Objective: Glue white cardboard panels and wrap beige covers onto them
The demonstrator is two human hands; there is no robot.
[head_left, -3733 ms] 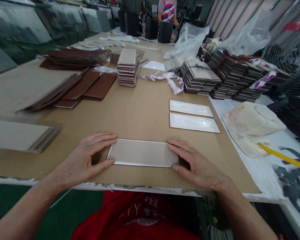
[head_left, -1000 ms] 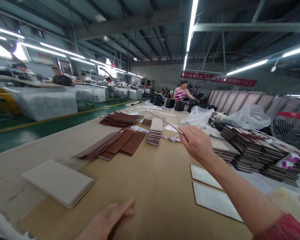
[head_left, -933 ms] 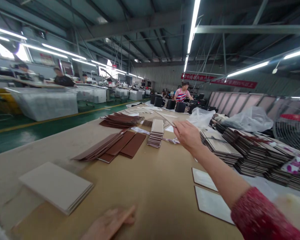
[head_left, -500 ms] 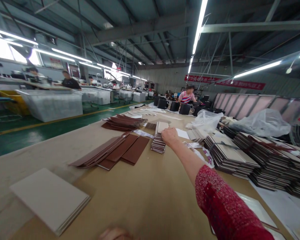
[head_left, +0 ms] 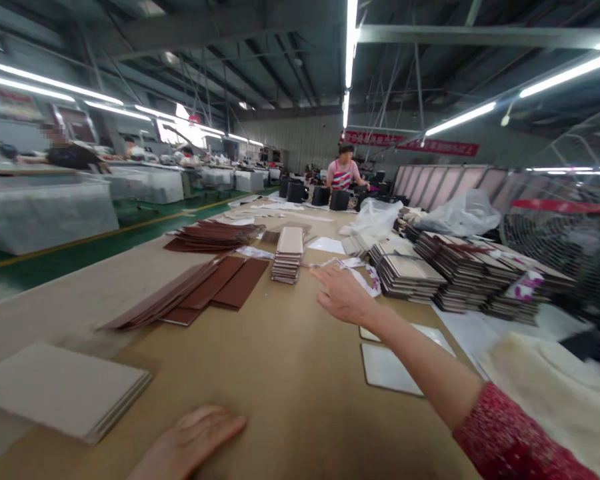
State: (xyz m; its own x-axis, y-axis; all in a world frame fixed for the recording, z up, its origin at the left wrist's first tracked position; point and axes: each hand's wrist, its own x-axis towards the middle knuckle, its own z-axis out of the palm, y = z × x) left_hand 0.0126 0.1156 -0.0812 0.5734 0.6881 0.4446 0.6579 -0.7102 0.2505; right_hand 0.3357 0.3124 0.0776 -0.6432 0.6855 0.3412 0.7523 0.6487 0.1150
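Note:
My right hand (head_left: 344, 292) reaches out over the brown-papered table (head_left: 280, 373), fingers stretched forward and nothing visible in them. Its fingertips are just right of a small neat stack of narrow beige pieces (head_left: 289, 248), apart from it. Palm down near the front edge, my left hand (head_left: 193, 433) lies with its fingers out straight, slightly blurred. To its left is a low stack of larger beige panels (head_left: 65, 387). Dark red-brown strips (head_left: 200, 293) lie fanned out left of the small stack, with a pile of similar brown pieces (head_left: 213, 237) behind them.
Banded stacks of beige-topped panels (head_left: 405, 270) and more piles (head_left: 463, 267) line the right side. Two white framed panels (head_left: 390, 370) lie under my right forearm. A clear plastic bag (head_left: 377, 217) and a co-worker (head_left: 345, 173) by black cylindrical pieces are farther back.
My right hand has come off the small beige stack and moved back to its right, fingers now extended. My left hand has come farther into view. The camera has turned right.

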